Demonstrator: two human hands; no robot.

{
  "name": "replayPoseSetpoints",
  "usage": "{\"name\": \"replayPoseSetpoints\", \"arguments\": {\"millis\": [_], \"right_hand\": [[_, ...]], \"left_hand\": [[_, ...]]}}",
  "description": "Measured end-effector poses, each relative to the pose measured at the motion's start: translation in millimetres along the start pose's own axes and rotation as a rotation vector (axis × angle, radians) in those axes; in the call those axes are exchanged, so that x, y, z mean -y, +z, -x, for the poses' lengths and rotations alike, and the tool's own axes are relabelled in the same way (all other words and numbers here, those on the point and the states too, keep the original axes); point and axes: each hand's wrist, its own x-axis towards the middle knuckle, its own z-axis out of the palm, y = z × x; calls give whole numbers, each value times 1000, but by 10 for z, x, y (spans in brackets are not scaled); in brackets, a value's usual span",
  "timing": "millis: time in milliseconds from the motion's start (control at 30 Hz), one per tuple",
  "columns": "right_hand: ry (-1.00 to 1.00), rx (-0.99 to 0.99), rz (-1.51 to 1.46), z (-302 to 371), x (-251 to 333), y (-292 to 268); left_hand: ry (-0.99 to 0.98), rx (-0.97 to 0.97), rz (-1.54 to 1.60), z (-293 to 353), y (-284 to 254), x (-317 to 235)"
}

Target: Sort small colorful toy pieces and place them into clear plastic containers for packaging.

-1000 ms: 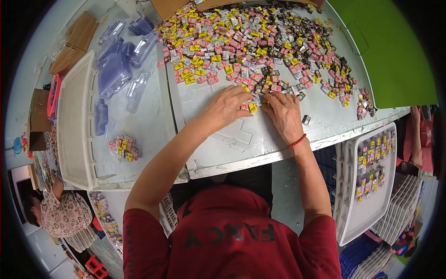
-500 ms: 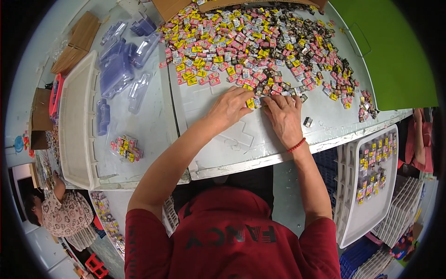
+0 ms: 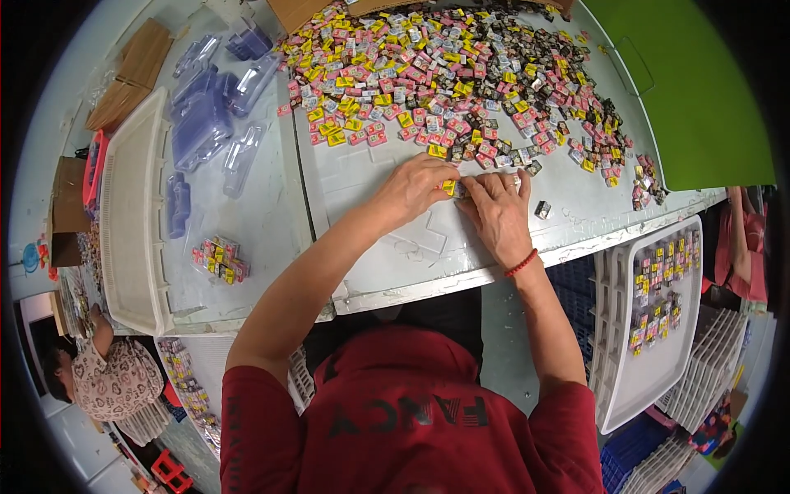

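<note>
Between my two hands, just in front of the pile, is a short row of small boxes (image 3: 449, 187), with a yellow one at its left end. My left hand (image 3: 411, 191) is closed, its thumb and fingertips pinching the row from the left. From the other side my right hand (image 3: 498, 216), with a red beaded bracelet at the wrist, presses thumb and index finger against the row; its other fingers are bent over the tabletop. Part of the row is hidden by my fingers. A single black box (image 3: 542, 209) lies right of my right hand.
A wide pile of small pink, yellow, white and black boxes (image 3: 428, 82) covers the table's far part. At left are clear plastic trays (image 3: 202, 123), a wrapped cluster of boxes (image 3: 220, 260) and a white crate (image 3: 136, 222). Another tray (image 3: 650, 362) stands lower right. A person (image 3: 115, 370) works far left.
My hands have drawn slightly back from the pile's near edge. My right fingertips have shifted left and closed in on the row beside my left hand. The whole view has shifted a little.
</note>
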Motion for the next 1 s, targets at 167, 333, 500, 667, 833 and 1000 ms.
{"name": "replayPoseSetpoints", "arguments": {"millis": [167,333,500,667,833,1000], "right_hand": [[-48,-79,55,3,19,47],[-24,-90,55,3,37,59],[28,-75,-105,15,510,-172],[43,-23,-134,143,867,-84],[23,-31,-7,115,1006,186],[46,-80,-75,130,1007,246]], "left_hand": [[-34,7,35,26,-15,-14],[32,4,32,-57,-115,-10],[62,-32,9,250,-594,-151],[22,-22,-26,753,-697,-162],[133,-34,-97,935,-555,95],[156,-148,-159,995,-404,100]]}}
